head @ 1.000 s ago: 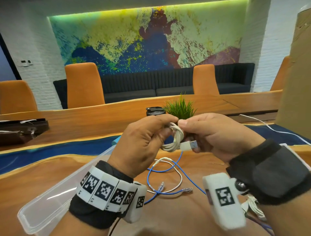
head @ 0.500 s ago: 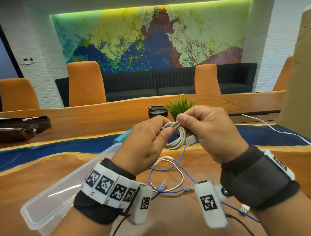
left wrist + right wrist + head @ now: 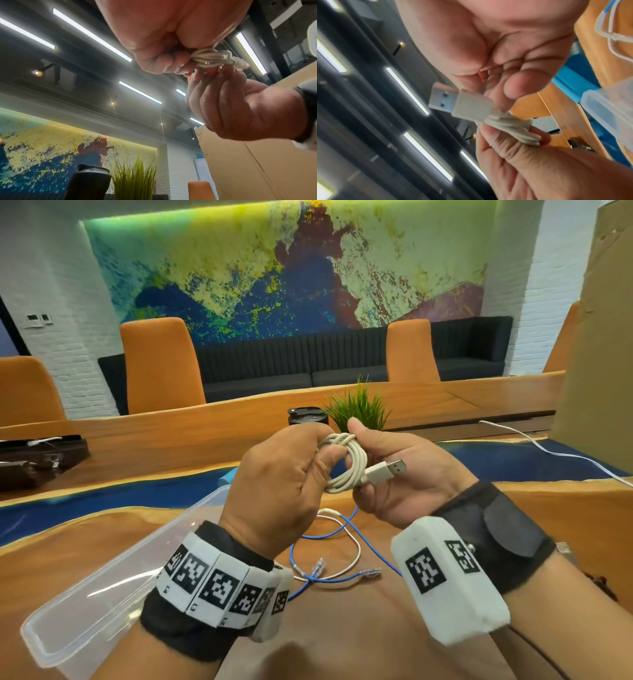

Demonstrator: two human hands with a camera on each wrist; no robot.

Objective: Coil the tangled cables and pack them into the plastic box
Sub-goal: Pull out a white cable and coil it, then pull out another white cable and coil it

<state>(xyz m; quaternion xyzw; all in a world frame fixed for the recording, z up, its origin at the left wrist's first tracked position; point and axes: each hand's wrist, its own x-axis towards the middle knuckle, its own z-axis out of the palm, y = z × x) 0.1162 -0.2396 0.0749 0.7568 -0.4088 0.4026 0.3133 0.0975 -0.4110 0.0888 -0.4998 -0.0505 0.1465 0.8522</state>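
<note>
Meeting room. White brick walls. Large abstract mural in yellow, blue and dark red, lit from above by a greenish glow. Long dark sofa beneath it. Orange high-backed chairs along the far side of a wooden table with blue inlay. Dark ceiling with linear strip lights. Small green plant beside a dark cylindrical container.

Your left hand and right hand pinch the coiled white cable between them, its USB plug jutting rightward. Below your fingers, blue cable lies loose on the worktop; the plastic box sits lower left.
</note>
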